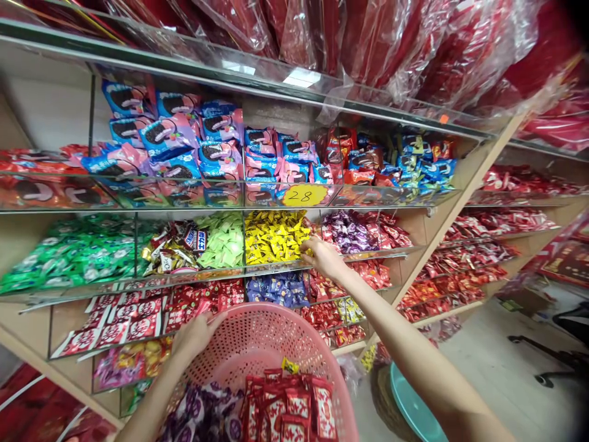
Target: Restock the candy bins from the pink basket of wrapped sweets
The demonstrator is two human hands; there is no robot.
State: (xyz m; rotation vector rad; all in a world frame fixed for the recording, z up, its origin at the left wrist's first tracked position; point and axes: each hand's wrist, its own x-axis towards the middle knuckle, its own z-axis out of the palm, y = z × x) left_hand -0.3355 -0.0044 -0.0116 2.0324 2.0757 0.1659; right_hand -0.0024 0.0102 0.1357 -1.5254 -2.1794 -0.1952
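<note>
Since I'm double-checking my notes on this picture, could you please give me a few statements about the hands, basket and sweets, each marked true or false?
1. The left hand holds the rim of the pink basket. True.
2. The right hand is at the green sweets. False: it is at the yellow sweets.
3. Red packets and purple sweets lie in the basket. True.
4. The yellow sign reads 50. False: it reads 28.
5. A yellow-wrapped sweet lies in the basket. True.
</note>
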